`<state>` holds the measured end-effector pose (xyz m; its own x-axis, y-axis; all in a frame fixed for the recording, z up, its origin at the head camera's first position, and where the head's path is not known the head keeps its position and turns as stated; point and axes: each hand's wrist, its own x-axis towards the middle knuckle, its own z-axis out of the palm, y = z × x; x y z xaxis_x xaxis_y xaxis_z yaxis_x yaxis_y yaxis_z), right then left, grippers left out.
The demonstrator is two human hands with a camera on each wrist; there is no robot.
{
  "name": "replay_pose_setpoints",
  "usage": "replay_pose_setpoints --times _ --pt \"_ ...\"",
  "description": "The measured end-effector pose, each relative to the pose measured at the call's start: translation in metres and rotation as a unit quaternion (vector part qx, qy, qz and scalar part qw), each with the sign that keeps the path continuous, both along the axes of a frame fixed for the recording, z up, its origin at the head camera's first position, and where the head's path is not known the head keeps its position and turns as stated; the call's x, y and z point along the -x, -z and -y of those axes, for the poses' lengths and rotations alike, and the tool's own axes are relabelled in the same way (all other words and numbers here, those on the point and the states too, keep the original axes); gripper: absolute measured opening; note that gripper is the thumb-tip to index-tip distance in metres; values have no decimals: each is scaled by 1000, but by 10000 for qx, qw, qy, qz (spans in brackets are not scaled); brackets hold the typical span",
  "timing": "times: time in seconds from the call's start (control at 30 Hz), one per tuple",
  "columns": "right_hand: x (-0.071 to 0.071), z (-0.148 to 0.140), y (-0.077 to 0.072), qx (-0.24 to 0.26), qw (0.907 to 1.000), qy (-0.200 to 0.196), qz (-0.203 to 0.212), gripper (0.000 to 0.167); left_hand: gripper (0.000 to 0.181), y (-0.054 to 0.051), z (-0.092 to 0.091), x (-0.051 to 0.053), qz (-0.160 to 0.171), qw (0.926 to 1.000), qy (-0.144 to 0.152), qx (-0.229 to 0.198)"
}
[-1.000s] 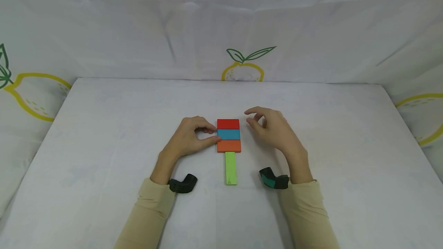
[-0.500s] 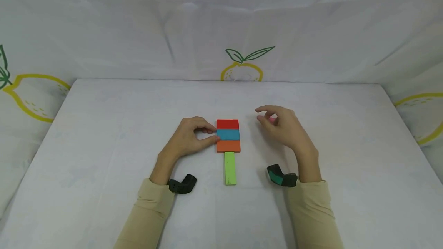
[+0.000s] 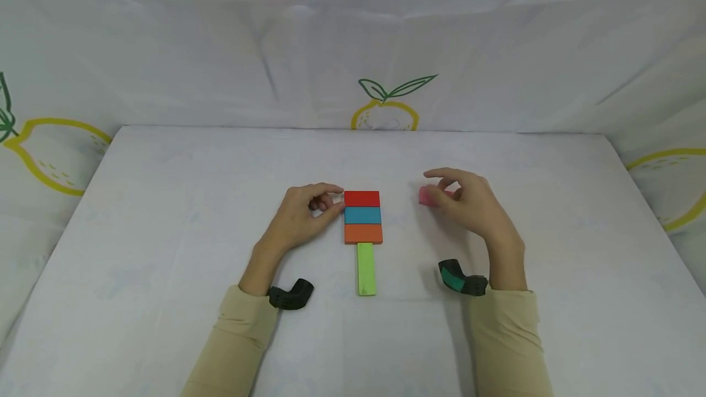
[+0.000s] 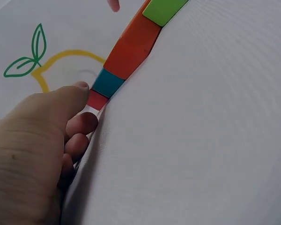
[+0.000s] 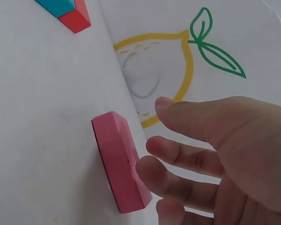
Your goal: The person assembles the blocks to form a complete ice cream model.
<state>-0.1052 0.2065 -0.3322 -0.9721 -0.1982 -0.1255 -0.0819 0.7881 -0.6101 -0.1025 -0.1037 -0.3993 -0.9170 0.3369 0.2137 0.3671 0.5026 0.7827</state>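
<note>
Red (image 3: 361,199), blue (image 3: 362,215) and orange (image 3: 363,234) blocks lie flat, side by side in a stack-like row at mid table. A green block (image 3: 366,269) stands endwise below the orange one, towards the person. My left hand (image 3: 302,214) is at the row's left side, thumb tip by the red and blue ends; contact is unclear. In the left wrist view, its index fingertip (image 4: 88,123) sits just past the red block with a small gap. My right hand (image 3: 469,204) hovers over a pink block (image 5: 119,161), fingers loosely bent and not wrapped round it.
A white cloth covers the table (image 3: 165,250), and a white curtain (image 3: 220,66) with printed lemons rises behind and at both sides. Each wrist wears a dark device, left (image 3: 291,294) and right (image 3: 463,279).
My right hand has moved rightward, away from the row, and the pink block has come into view beneath it. The left thumb and index finger have shifted slightly up towards the red block.
</note>
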Motion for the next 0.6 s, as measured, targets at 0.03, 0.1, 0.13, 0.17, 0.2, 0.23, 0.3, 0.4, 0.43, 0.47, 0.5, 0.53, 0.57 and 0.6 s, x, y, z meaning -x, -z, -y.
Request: replay_pose_setpoints --times 0.03,0.1,0.13,0.17,0.2,0.23,0.3,0.4,0.43,0.47,0.5,0.53,0.57,0.6 --pt "0 -1 0 -8 10000 -2 5 36 24 0 0 0 -14 10000 -7 -9" --pt "0 -3 0 -9 10000 -10 40 37 25 1 0 1 -18 10000 -14 -16" --pt "1 -4 0 -16 10000 -18 60 37 26 1 0 1 -19 10000 -19 -11" --pt "0 -5 0 -44 9999 -23 89 38 26 2 0 1 -24 10000 -19 -15" --pt "0 -6 0 -52 9999 -20 129 38 26 2 0 1 -13 10000 -23 -14" --pt "0 -7 0 -71 9998 -8 170 39 26 2 0 1 -10 10000 -24 -15" --pt "0 -9 0 -93 9997 12 236 40 25 2 0 1 2 10000 -25 -13" --pt "-1 -13 0 -127 9995 64 299 41 25 3 -1 1 -8 10000 -15 -34" --pt "-1 -14 0 -151 9994 75 314 42 25 3 -1 1 -16 10000 -13 -36" --pt "-1 -15 0 -178 9992 96 345 43 24 3 -1 1 -21 10000 -14 -31" --pt "-2 -17 0 -194 9990 113 384 44 24 3 -1 1 -24 10000 -15 -27" --pt "-2 -18 -1 -220 9987 130 431 45 24 3 -1 1 -26 10000 -18 -24" --pt "-2 -19 -1 -249 9984 148 477 46 24 3 -1 1 -18 10000 -27 -11" --pt "-2 -19 -1 -275 9981 157 522 47 23 3 -1 1 -15 10000 -33 -6"
